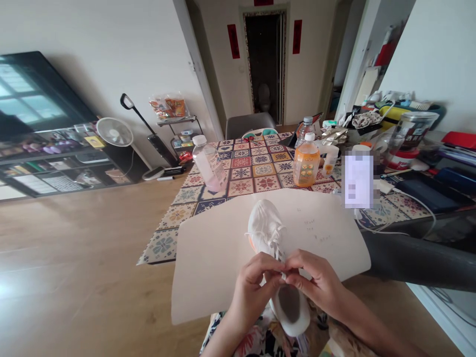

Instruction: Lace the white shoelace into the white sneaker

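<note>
A white knit sneaker (265,229) is held with its long axis pointing away from the person, toe forward and heel opening nearest the body. The left hand (253,292) and right hand (316,280) pinch its thin white lace (277,248), each grip closed. Beneath lies a curved cream paper sheet (223,253), overlapping the patterned tabletop (253,168).

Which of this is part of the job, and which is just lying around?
In use: left hand, right hand, laces of a white knit sneaker, pale card sheet beneath it.

Lying about: orange drink bottle, pink-liquid bottle, patterned tablecloth, electric fan.
</note>
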Demonstrator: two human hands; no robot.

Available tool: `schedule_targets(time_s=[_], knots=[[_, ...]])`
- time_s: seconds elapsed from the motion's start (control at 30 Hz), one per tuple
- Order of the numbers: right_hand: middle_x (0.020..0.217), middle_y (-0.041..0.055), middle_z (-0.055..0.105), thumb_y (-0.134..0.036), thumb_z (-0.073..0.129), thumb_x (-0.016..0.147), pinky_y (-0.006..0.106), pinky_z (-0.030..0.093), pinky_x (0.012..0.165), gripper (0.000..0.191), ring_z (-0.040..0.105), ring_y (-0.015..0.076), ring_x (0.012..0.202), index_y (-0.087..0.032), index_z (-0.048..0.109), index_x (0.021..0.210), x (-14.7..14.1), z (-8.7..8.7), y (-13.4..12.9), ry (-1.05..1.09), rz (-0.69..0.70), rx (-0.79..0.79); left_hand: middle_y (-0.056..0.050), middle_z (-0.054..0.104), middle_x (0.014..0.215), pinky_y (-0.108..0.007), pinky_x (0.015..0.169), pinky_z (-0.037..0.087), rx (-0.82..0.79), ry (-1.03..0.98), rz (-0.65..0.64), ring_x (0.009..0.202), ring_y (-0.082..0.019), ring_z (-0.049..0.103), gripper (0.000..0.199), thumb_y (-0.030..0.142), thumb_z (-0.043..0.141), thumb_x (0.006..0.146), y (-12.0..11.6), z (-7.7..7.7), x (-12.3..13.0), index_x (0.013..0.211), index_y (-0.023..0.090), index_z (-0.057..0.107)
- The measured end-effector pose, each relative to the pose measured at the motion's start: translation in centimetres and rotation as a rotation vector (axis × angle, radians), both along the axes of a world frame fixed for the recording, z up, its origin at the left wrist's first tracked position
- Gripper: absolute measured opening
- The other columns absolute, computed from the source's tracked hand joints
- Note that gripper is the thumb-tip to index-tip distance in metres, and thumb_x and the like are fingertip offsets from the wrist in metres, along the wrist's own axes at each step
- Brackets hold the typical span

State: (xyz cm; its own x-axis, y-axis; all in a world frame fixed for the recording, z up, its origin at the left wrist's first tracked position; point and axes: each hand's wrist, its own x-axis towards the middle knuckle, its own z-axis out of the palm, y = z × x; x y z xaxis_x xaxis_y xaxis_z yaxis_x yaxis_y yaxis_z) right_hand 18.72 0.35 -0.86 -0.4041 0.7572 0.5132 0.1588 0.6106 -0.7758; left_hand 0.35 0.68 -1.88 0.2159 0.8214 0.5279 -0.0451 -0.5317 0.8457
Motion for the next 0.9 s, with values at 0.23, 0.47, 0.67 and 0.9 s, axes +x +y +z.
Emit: schedule_targets(time_s=[0.23,0.47,0.67,0.9], knots=[[0.078,0.0015,0.067,-0.033,0.053,0.101,0.023,0.049,0.067,0.016,0.061,0.0146,0.07,-0.023,0.061,0.091,0.0,0.0,-0.6,0.001,-0.056,0.01,-0.003,0.068,0.068,-0.024,0.063,0.05,-0.017,0.065,0.067,0.062,-0.014,0.06,0.01,0.021,0.074,0.084,-0.3,0.2,0.1,0.077,0.018,0.068],[0.064,-0.0033,0.061,-0.031,0.053,0.1,0.018,0.044,0.052,0.018,0.057,0.0101,0.051,-0.022,0.059,0.085,-0.6,-1.1,-0.9,0.117,-0.17,-0.157,-0.003,0.07,0.07,-0.027,0.068,0.05,0.149,0.152,0.064,0.066,-0.016,0.061,0.015,0.012,0.074,0.081,-0.3,1.1,0.1,0.074,0.019,0.064],[0.081,0.001,0.066,-0.023,0.06,0.094,0.02,0.052,0.066,0.004,0.064,0.0144,0.072,-0.022,0.063,0.096,-0.2,-0.1,-0.8,0.022,-0.122,-0.177,-0.001,0.066,0.067,-0.025,0.066,0.05,0.069,0.114,0.076,0.065,-0.014,0.06,0.017,0.008,0.071,0.081,-0.5,0.6,0.1,0.071,0.018,0.062],[0.102,0.0056,0.065,-0.01,0.052,0.094,0.025,0.054,0.083,0.023,0.065,0.0173,0.094,-0.024,0.065,0.105,0.1,1.0,-1.0,-0.087,-0.062,-0.025,-0.004,0.071,0.071,-0.027,0.063,0.052,0.04,0.095,0.067,0.065,-0.016,0.064,0.004,0.019,0.074,0.084,-0.1,0.3,-0.2,0.081,0.018,0.072]])
